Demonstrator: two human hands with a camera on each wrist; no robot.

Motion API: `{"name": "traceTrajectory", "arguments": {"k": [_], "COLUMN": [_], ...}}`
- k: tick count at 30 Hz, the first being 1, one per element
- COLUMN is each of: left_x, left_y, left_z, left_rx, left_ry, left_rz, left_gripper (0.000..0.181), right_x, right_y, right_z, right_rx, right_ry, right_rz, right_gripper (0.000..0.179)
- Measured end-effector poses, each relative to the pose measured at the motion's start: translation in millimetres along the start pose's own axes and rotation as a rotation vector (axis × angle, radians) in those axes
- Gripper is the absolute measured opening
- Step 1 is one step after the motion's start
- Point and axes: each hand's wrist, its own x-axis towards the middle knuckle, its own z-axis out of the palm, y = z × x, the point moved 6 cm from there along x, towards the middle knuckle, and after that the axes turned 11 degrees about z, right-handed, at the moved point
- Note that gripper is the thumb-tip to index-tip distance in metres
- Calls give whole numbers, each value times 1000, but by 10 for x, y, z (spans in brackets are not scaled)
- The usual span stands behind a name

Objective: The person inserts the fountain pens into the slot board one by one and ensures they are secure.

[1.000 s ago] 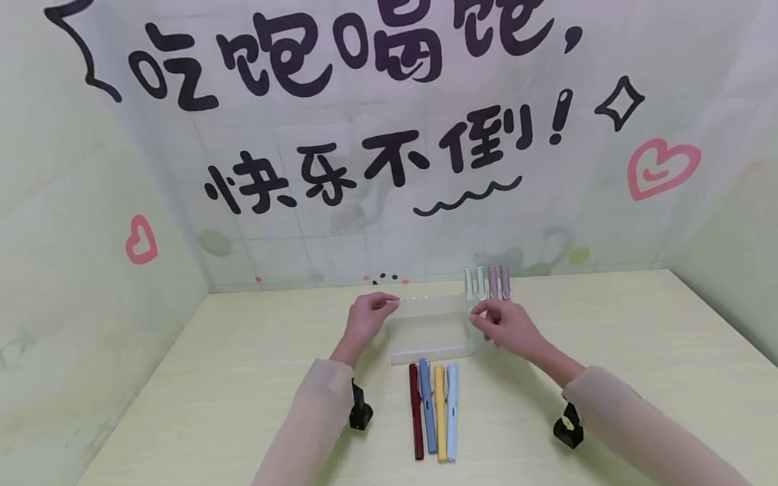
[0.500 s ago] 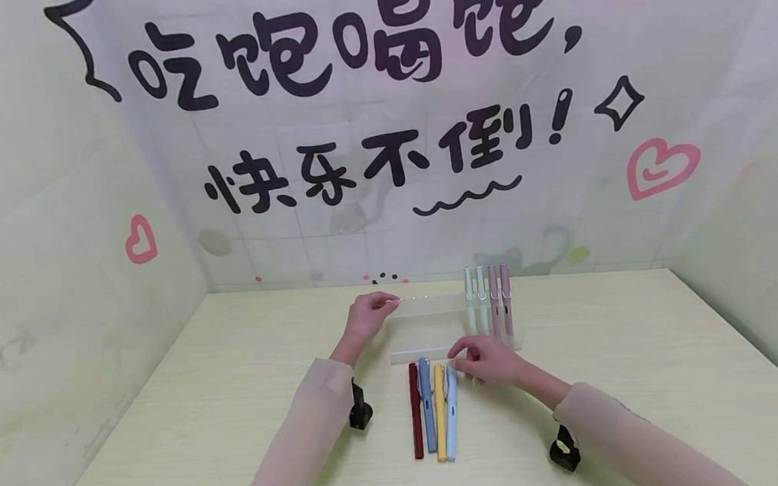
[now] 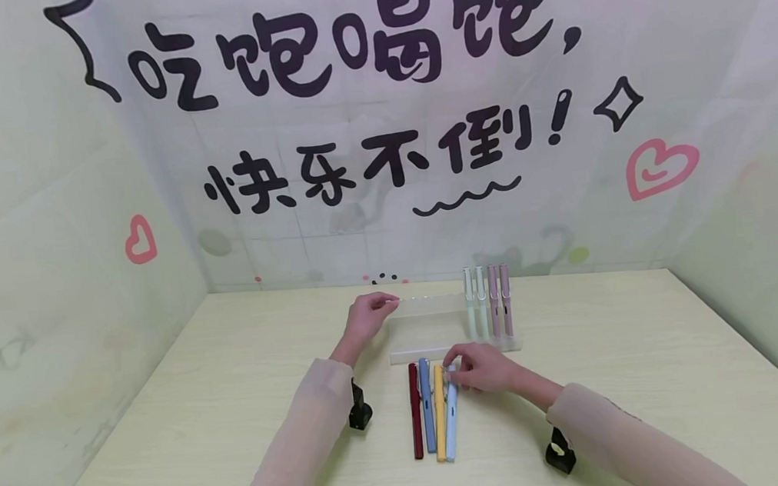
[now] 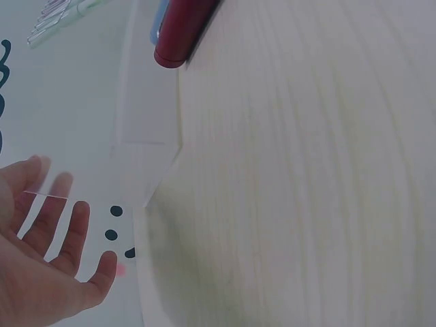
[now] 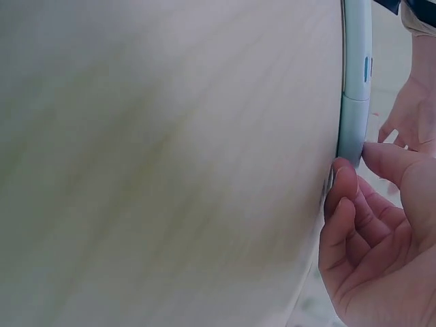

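Note:
A frosted clear pen stand (image 3: 430, 354) rests toward the back of the table. My left hand (image 3: 369, 314) pinches its upper left corner; in the left wrist view the clear panel lies between the thumb and fingers of that hand (image 4: 48, 252). My right hand (image 3: 485, 367) pinches the upper end of a light blue pen (image 3: 451, 415), thumb on one side and fingertips on the other in the right wrist view. That pen (image 5: 355, 75) lies along the tabletop. Beside it lie a yellow pen (image 3: 441, 424), a blue pen (image 3: 429, 417) and a dark red pen (image 3: 416, 418).
Two pale green pens (image 3: 471, 317) and two purple pens (image 3: 508, 314) stand in the right part of the stand. A printed cloth (image 3: 374, 236) hangs behind the table (image 3: 238, 418), with side walls left and right.
My right hand has come from the stand's right part down toward the front and left, onto the light blue pen's upper end. The left hand stays at the stand's corner.

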Motion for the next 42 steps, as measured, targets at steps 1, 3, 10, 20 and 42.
{"name": "traceTrajectory", "arguments": {"k": [1,3,10,20,42], "left_x": [-2,-3,-2,-13,5], "left_y": [2,5,-5,-16,-13], "left_z": [0,1,4,-2,7], "left_rx": [0,2,6,11,15], "left_ry": [-1,-2,-2,-2,0], "left_rz": [1,2,-2,-1,0], "left_gripper": [19,20,20,20,20], "right_x": [0,-1,-10,-20,-62], "right_y": [-1,-5,-13,-24,-45], "right_z": [4,9,5,2,-99], "right_rx": [-2,-1,5,-55,-135], "right_ry": [-4,-12,-5,43,65], "right_rz": [3,12,19,65,62], "right_gripper": [15,14,9,13,13]}}
